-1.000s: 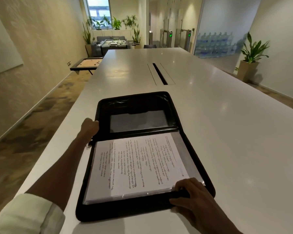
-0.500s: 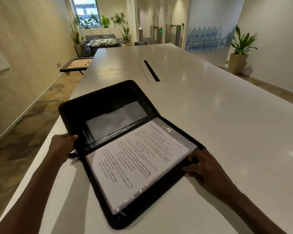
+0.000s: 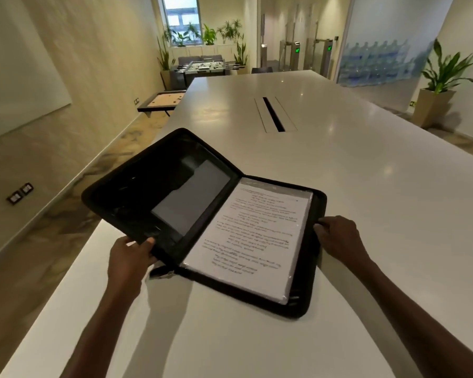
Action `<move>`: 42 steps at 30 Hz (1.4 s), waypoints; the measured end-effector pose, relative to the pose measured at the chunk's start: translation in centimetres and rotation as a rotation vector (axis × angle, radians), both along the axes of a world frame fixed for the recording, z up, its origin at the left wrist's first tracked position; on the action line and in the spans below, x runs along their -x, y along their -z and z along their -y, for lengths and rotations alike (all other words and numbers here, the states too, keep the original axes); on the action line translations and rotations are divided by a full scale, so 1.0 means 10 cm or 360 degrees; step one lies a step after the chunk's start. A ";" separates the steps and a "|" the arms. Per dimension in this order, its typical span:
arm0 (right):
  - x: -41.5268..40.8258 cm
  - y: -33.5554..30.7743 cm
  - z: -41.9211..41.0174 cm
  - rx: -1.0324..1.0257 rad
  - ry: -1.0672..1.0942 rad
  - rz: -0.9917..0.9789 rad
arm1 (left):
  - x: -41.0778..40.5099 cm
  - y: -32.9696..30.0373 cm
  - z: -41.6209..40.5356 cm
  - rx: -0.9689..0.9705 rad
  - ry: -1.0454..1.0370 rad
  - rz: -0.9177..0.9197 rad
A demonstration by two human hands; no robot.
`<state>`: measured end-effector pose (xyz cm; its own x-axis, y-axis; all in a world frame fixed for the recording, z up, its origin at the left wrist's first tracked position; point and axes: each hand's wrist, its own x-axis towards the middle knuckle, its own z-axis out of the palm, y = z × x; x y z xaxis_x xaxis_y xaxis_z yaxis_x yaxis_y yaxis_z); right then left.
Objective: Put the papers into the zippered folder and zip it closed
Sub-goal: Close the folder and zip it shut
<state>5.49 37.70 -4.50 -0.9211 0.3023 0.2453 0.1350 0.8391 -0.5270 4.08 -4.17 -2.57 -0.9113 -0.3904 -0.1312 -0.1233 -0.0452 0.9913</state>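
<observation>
Table: long and white, running away down the room; the work sits at its near left corner.
Folder: black, zippered, lying open; the right half is flat on the table, the left half is lifted and hangs out past the table's left edge.
Papers: a written stack already lying in the right half, square to its borders.
Left hand: grasping the near edge of the raised cover, thumb on the inside.
Right hand: fingers curled onto the folder's right border, pinning that half down.
Zipper pull: it dangles at the near end of the spine, just beside the left hand.
Doing it well: I'd say swing the cover over evenly, keep the sheets clear of the zipper teeth, hold the right side steady, then run the pull round.
</observation>
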 end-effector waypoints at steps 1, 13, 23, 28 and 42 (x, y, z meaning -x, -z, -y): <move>0.02 -0.02 0.01 0.0061 0.0010 0.0033 | -0.09 -0.02 -0.06 -0.0010 0.0005 -0.0018; 0.08 -0.06 -0.03 0.0090 -0.0111 0.0315 | -0.82 -0.10 -0.76 0.0241 0.0029 -0.0246; 0.09 -0.12 -0.17 0.0126 -0.0195 0.0246 | -1.21 -0.26 -1.30 0.0758 0.0284 -0.0541; 0.11 -0.14 -0.19 0.0096 -0.0259 0.0224 | -1.33 -0.30 -1.54 0.1023 0.0372 -0.0594; -0.20 -0.21 -0.48 0.0368 -0.0321 0.0138 | -1.35 -0.27 -1.93 0.1784 0.0738 -0.0599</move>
